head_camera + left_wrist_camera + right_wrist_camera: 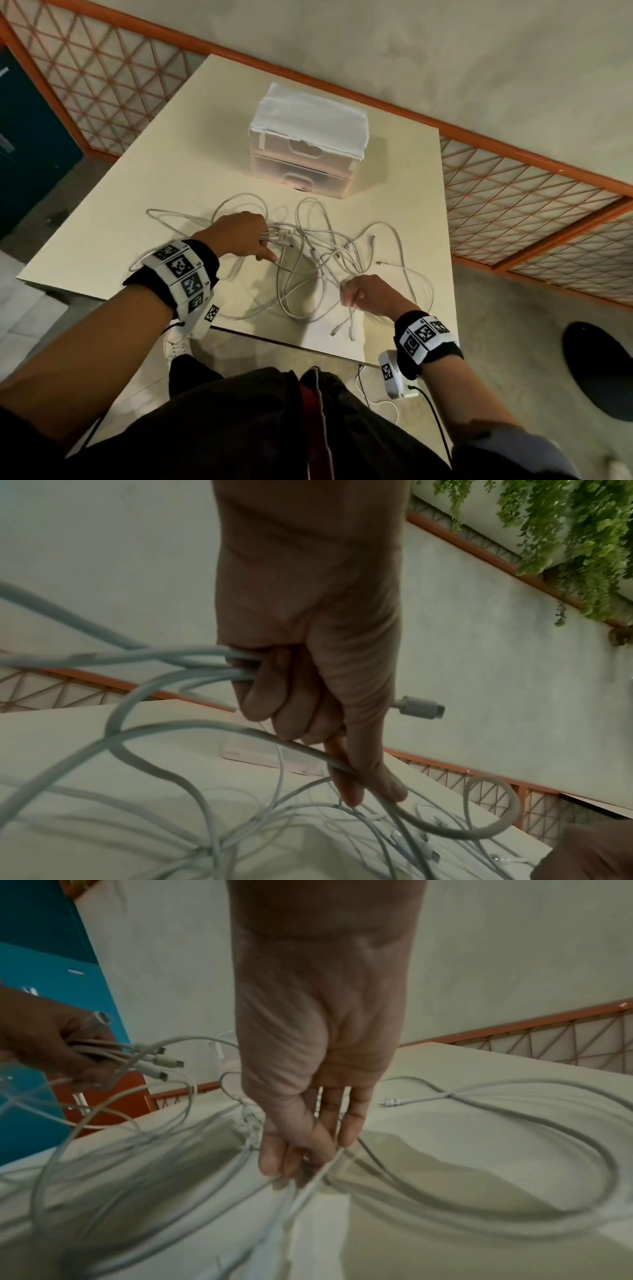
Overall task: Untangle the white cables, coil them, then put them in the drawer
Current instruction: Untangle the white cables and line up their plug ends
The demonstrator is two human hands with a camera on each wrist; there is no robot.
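Observation:
Several white cables (318, 260) lie tangled on the cream table (164, 178) in front of a translucent two-drawer unit (308, 144) with both drawers closed. My left hand (246, 236) hovers over the tangle's left side and grips a bundle of cable ends, whose plugs (161, 1061) stick out past the fingers (284, 696). My right hand (363, 291) is near the table's front edge and pinches a cable strand (315, 1175) between thumb and fingers. Loose plug ends (342, 332) hang below it.
An orange-framed lattice railing (513, 212) runs behind and to the right of the table. A teal cabinet (30, 144) stands at the left. A black round object (599, 370) lies on the floor at the right. The table's front edge is close to my body.

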